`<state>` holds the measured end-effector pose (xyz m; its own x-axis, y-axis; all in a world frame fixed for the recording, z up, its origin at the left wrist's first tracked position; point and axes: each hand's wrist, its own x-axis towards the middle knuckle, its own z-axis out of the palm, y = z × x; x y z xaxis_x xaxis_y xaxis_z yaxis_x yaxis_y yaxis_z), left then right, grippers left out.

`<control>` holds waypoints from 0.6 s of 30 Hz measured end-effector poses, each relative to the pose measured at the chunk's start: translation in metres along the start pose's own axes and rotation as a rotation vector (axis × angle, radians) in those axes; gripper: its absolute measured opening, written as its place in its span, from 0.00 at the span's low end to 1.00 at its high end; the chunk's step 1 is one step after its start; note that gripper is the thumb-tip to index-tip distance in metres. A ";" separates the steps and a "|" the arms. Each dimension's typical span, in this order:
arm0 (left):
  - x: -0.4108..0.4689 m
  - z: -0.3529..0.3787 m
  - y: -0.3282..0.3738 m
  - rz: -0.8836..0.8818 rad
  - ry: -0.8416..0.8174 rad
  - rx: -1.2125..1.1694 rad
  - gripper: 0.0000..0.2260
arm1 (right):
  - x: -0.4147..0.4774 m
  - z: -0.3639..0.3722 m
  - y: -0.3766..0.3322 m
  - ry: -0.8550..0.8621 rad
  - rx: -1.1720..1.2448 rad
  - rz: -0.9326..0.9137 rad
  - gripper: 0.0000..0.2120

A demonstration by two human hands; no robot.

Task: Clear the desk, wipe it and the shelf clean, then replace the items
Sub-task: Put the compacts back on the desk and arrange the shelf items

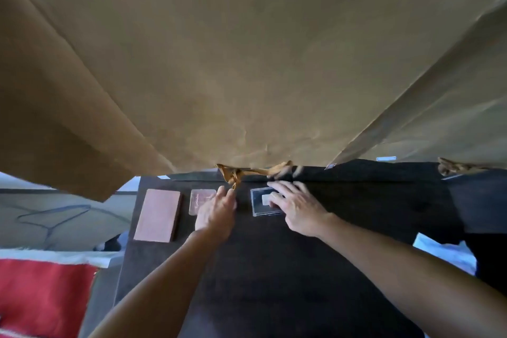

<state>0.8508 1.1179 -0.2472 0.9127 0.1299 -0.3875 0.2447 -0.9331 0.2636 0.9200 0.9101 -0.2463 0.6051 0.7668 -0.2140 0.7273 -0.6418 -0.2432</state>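
A dark wooden desk (274,269) fills the lower middle of the head view. At its far left lies a reddish-brown flat box (157,214), and beside it a clear pinkish card case (199,196). My left hand (216,214) lies flat over the right part of that case, fingers stretched toward the back edge. My right hand (293,206) rests with straight fingers on a small dark framed case (259,200) with a pale label. A twisted tan cord handle (233,175) hangs just beyond my left fingertips.
A large brown paper sheet or bag (247,63) hangs over the upper view and hides the back of the desk. A red cloth (41,296) lies at the lower left, floor with a dark cable (55,217) at the left. Dark furniture (480,200) stands at the right.
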 end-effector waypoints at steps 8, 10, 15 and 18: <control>0.002 -0.010 -0.006 0.036 0.018 -0.020 0.16 | 0.017 -0.010 -0.023 -0.093 0.016 0.059 0.23; -0.002 -0.016 -0.005 0.036 0.074 -0.040 0.13 | 0.007 -0.013 -0.023 -0.037 0.046 0.067 0.23; -0.017 -0.027 0.020 0.111 0.113 -0.008 0.14 | -0.041 -0.024 -0.008 0.069 0.101 0.184 0.16; -0.029 -0.025 0.053 0.157 0.119 0.026 0.15 | -0.085 -0.028 0.004 0.103 0.084 0.265 0.15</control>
<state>0.8458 1.0730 -0.1997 0.9717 0.0192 -0.2356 0.0890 -0.9531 0.2894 0.8806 0.8422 -0.2030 0.8035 0.5661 -0.1842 0.5124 -0.8152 -0.2701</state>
